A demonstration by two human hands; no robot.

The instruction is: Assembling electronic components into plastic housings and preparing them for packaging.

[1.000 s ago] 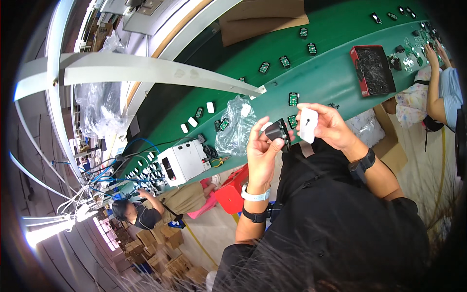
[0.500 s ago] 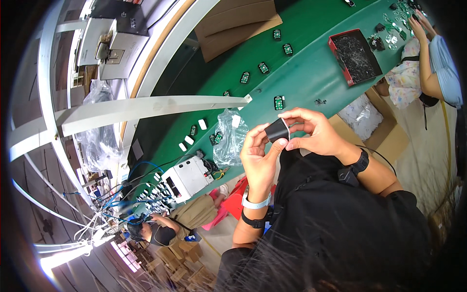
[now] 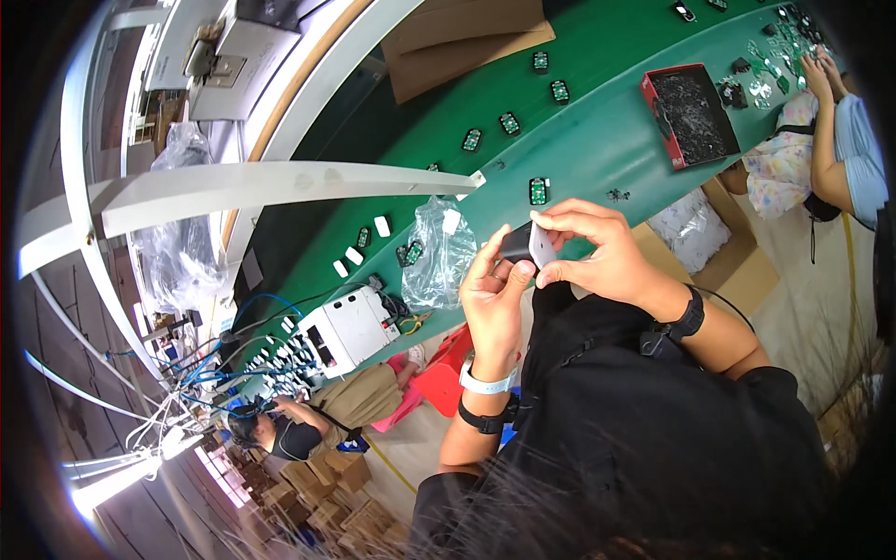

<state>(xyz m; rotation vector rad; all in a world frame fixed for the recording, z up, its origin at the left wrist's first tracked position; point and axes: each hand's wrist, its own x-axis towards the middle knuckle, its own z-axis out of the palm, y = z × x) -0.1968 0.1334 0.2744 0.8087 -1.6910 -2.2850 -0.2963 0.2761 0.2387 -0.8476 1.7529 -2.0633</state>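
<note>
Between my two hands is a small black casing with a light grey face (image 3: pixel 541 248), held above the near edge of the green bench. My left hand (image 3: pixel 492 301) is closed on its black side, thumb at the lower edge. The fingers and thumb of my right hand (image 3: pixel 609 254) grip the grey face at its top and bottom edges. Just beyond my hands, a black module with a green circuit board (image 3: pixel 539 191) lies on the bench. Left of my left hand is a clear plastic bag (image 3: pixel 431 271).
Several circuit-board modules (image 3: pixel 509 123) lie along the green belt (image 3: pixel 597 51). A red box of small black parts (image 3: pixel 689 117) stands right, above an open carton (image 3: pixel 747 229). A white machine (image 3: pixel 348 331) stands left. Co-workers sit at both sides, one in blue (image 3: pixel 859 159).
The casing has turned in my hands, so its light grey face now shows more. My hands have shifted slightly left, and the whole view has swung a little.
</note>
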